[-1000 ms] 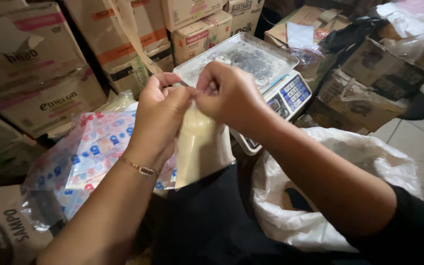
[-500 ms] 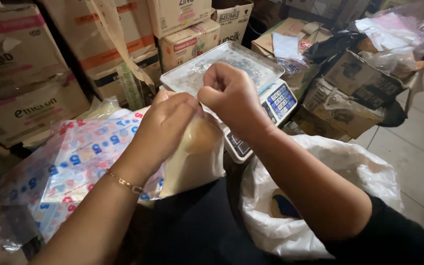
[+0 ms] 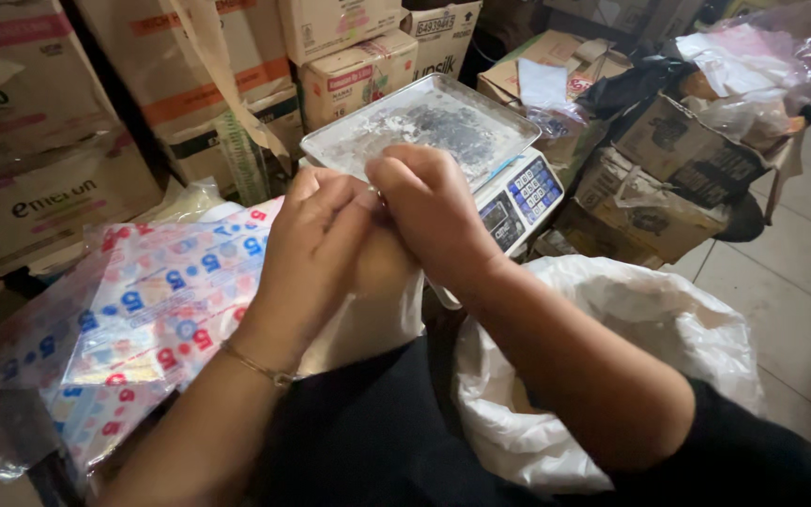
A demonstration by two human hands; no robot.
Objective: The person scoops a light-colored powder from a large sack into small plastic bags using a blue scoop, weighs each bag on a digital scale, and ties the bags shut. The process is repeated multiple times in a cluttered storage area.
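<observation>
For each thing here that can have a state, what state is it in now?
Left hand: closed on the top of the small bag.
Right hand: closed on the same bag top.
Small bag: filled, hanging from both hands.
Scale: tray bare, dusty.
White sack: open.
Printed packs: sealed, lying flat.

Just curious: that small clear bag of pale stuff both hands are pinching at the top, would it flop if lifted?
Probably floppy: the small bag sags below the left hand and right hand. Its bulging fill suggests some weight. The thin film looks slippery.
</observation>
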